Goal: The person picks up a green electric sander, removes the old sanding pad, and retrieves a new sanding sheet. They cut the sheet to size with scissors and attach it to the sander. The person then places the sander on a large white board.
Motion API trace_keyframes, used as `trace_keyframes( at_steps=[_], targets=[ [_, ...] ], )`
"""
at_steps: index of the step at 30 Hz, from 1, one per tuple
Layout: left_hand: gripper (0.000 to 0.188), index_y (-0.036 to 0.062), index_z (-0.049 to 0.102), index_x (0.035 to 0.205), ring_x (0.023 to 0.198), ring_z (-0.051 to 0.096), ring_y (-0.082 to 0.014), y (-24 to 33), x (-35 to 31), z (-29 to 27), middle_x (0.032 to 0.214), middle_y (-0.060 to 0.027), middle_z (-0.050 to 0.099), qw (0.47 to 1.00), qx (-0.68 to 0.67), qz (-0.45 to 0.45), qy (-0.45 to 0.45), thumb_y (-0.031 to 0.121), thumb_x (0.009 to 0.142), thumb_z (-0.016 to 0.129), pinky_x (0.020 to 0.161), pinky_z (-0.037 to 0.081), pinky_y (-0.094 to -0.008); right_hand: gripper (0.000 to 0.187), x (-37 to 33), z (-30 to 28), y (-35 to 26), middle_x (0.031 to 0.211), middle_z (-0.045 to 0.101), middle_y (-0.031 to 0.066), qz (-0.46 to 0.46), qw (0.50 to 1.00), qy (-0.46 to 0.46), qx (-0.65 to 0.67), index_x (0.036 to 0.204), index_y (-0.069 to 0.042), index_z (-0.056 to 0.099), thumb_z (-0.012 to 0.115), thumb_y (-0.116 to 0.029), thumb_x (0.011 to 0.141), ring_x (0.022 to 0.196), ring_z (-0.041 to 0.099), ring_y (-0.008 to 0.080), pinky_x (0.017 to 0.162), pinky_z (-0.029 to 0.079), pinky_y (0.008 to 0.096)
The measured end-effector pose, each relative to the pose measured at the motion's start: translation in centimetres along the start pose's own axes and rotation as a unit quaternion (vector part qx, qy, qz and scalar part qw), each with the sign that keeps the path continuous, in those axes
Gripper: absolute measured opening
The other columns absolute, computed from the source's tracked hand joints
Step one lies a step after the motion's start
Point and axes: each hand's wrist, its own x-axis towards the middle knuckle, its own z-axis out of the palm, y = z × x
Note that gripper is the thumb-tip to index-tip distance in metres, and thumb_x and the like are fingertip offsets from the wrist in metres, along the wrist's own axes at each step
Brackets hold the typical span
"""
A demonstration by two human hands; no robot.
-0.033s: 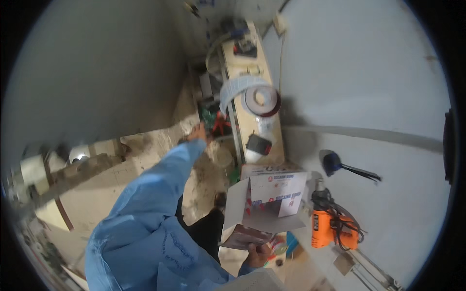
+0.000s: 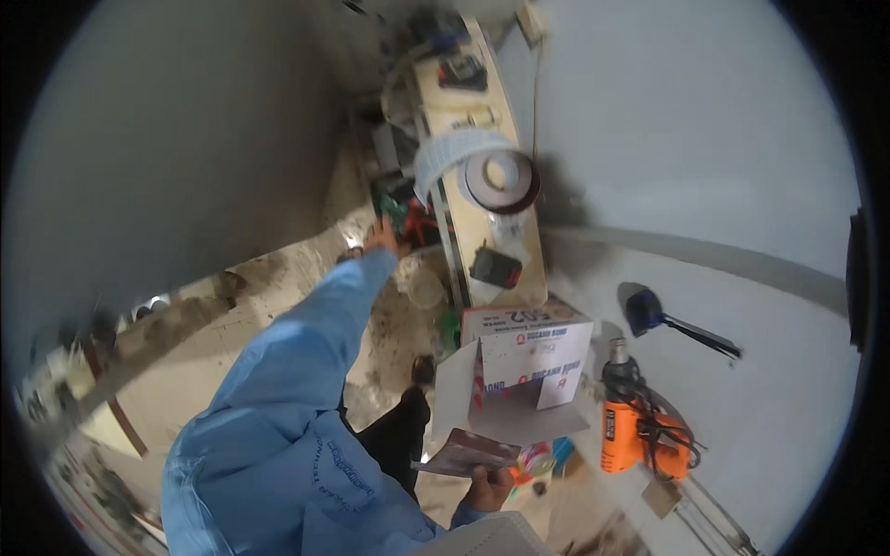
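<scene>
My left hand [image 2: 385, 237] reaches forward at the end of a blue sleeve, fingers apart, with nothing visible in it. It is beside a low dark container [image 2: 401, 196] holding red and green items; whether it touches any is unclear. My right hand [image 2: 489, 488] grips the edge of a flat reddish-brown sheet [image 2: 470, 451], slightly bent and pale on one edge. Just beyond the sheet stands an open white cardboard box [image 2: 536, 426] with its flaps spread.
A narrow pale shelf [image 2: 482, 218] holds a wide roll of banding [image 2: 501, 181] and a black battery pack [image 2: 496, 268]. An orange heat gun [image 2: 630, 435] with a coiled cord and a blue-black brush [image 2: 642, 313] are by the right wall. A round tub [image 2: 425, 289] stands on the dusty floor.
The whole view has shifted slightly. My left hand is a little nearer the red and green items; my right hand still holds the sheet.
</scene>
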Motion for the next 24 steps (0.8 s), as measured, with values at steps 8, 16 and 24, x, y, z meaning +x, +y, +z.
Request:
trace_keyframes(
  at_steps=[8,16,24],
  targets=[
    [0.063,0.0093,0.041,0.143,0.13,0.045,-0.0406,4.1,16.2,5.4,0.147,-0.0208,0.041,0.961,-0.176,0.149,0.154,0.016,0.085,0.065,0.107,0.04,-0.0446,0.028,-3.2,11.6,-0.6,0.091,0.069,0.0054,0.212,0.967,0.135,-0.032,0.099,0.004,0.07,0.078,-0.018,0.084,0.083,0.059,0.0124,0.074,0.046,0.0272],
    [0.033,0.0004,0.061,0.121,0.107,0.064,-0.0322,-5.6,8.5,-5.9,0.116,-0.0197,0.066,0.982,-0.154,0.068,-0.083,0.015,0.091,0.06,0.092,0.048,-0.0405,0.017,-0.4,14.7,-1.9,0.092,0.068,0.0049,0.226,0.972,0.064,-0.01,0.103,0.002,0.066,0.07,-0.006,0.088,0.084,0.059,0.0116,0.077,0.047,0.0263],
    [0.045,-0.0025,0.053,0.135,0.114,0.061,-0.0195,2.9,-9.8,-29.2,0.127,-0.0112,0.063,0.817,-0.468,-0.033,-0.335,0.014,0.094,0.064,0.099,0.048,-0.0328,0.024,7.1,14.0,-3.3,0.093,0.067,0.0035,0.088,0.982,-0.163,0.026,0.107,0.002,0.066,0.072,-0.012,0.088,0.087,0.058,0.0093,0.079,0.047,0.0255]
  ],
)
